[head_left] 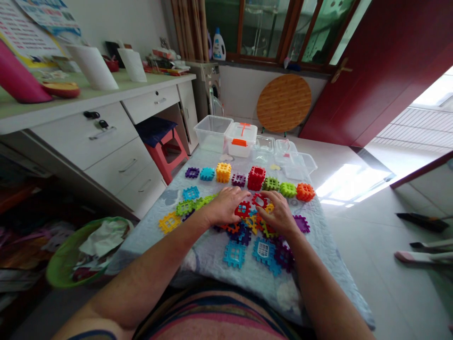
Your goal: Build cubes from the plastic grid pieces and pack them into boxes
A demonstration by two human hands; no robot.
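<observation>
Above a loose heap of plastic building blocks, my left hand (226, 204) is closed on a red block with a window grid (242, 209). Close beside it, my right hand (279, 211) pinches a second red block with a round opening (260, 200). The two red pieces are nearly side by side; whether they touch I cannot tell. Under and around my hands lie yellow, blue, green and purple flat blocks, including a blue window block (234, 254) near me. Behind them stands a row of blocks, with a red stack (256, 178) and a yellow cube (223, 173).
Clear plastic boxes (213, 123) stand at the table's far end, one with an orange-latched lid (241, 140). A cloth (198, 257) covers the table. On the left are a white desk (102, 137), a pink stool (166, 148) and a green basket (56, 264).
</observation>
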